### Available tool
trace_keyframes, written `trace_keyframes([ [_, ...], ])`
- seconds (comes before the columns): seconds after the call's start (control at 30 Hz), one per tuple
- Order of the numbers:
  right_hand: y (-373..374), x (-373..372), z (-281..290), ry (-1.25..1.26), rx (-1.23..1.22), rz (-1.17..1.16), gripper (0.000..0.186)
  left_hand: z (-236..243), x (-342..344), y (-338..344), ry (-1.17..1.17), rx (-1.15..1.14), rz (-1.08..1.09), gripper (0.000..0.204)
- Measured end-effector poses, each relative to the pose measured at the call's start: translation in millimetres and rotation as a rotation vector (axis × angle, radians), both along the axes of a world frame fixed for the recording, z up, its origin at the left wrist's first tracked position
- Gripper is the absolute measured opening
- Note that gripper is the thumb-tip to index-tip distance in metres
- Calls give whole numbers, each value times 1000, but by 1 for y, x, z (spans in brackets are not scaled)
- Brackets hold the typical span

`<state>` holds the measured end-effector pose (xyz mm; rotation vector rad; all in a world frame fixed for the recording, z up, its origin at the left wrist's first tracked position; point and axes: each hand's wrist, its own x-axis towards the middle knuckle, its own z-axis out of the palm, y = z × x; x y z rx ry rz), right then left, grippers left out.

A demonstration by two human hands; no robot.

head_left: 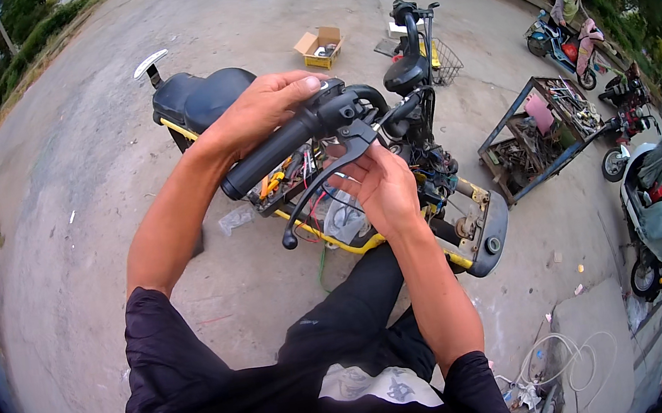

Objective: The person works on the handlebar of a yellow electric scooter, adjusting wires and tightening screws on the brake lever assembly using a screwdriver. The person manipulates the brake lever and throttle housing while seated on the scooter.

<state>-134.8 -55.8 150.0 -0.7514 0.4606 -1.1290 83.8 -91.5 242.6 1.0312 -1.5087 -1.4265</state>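
Observation:
A partly stripped electric scooter with a yellow frame (365,245) stands before me, its handlebar reaching toward me. On the handlebar are a black rubber grip (268,158), a control housing (328,111) and a black brake lever (323,176) with a ball end. My left hand (277,101) is closed over the far side of the housing, thumb on top; its other fingers are mostly hidden. From below, my right hand (384,187) holds the brake lever near its pivot, fingers curled beneath it. Loose wires and yellow-handled tools (271,184) lie in the open frame under the lever.
The black seat (218,96) is behind my left hand. An open cardboard box (320,47) sits on the ground beyond. At right stand a metal rack of tools and parts (542,124) and a parked scooter (659,205). A pale hose (568,359) lies lower right. Two people are farther off.

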Motion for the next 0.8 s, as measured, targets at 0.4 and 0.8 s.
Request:
trace_keyframes([
  [0.4, 4, 0, 39, 343, -190, -113, 31, 4, -9, -1, -112, -15, 55, 55],
  [0.8, 2, -2, 17, 250, -142, -56, 25, 8, -12, 1, -254, -173, 115, 49],
])
